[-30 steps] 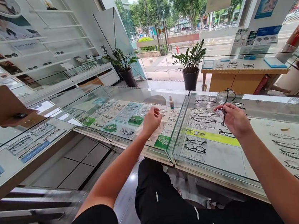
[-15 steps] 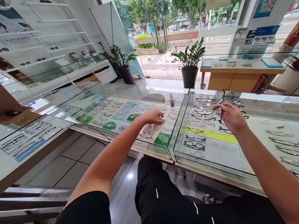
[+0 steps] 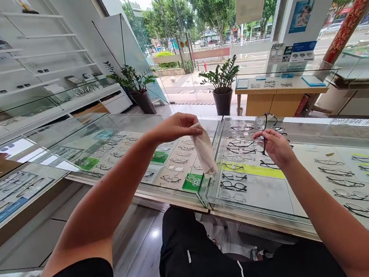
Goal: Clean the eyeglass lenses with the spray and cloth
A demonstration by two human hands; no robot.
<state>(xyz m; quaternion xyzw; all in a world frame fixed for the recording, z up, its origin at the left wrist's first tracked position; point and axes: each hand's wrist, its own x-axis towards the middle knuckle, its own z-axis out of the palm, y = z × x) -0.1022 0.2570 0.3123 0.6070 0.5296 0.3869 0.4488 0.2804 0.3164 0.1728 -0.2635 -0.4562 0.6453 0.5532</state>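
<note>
My left hand point(image 3: 183, 124) is raised over the glass display counter point(image 3: 185, 203), its thumb and fingers pinching the top of a pale cloth point(image 3: 205, 151). The cloth hangs down above the glass, near the joint between two counter sections. Off to the right, my right hand point(image 3: 278, 146) grips a pair of dark-framed eyeglasses point(image 3: 261, 123) between thumb and fingers. Their lenses stand upright above the counter, and a temple points downward. The cloth and the eyeglasses are apart.
Under the glass lie rows of eyeglasses point(image 3: 233, 186), a green card point(image 3: 192, 182) and a yellow strip point(image 3: 255, 170). Beyond the counter stand two potted plants point(image 3: 223, 100) and a wooden display table point(image 3: 267, 102). My legs point(image 3: 186, 245) are close to the counter's front edge.
My left hand has lifted from the counter top, raising the cloth so it hangs. My right hand still holds the eyeglasses. The view has shifted, and the small bottle no longer shows.
</note>
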